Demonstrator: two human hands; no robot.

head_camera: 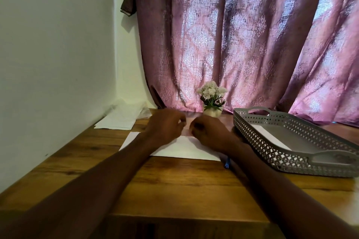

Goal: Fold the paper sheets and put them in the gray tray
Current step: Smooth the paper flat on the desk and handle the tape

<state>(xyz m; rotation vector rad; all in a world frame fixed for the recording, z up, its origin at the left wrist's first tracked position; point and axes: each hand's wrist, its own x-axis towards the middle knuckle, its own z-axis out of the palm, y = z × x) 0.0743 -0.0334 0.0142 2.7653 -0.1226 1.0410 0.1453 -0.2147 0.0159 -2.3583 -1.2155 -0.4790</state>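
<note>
Where two hands (187,130) meet, seemingly pinching one sheet (184,148)

**Backlit and dim up front**

Daylight glows through the curtain (242,44), brightest at the upper right. The bench (174,180) carries a soft sheen, while the forearms lie in shadow. The hands (165,126) look slightly blurred; wide-angle distortion bends the edges.
</note>
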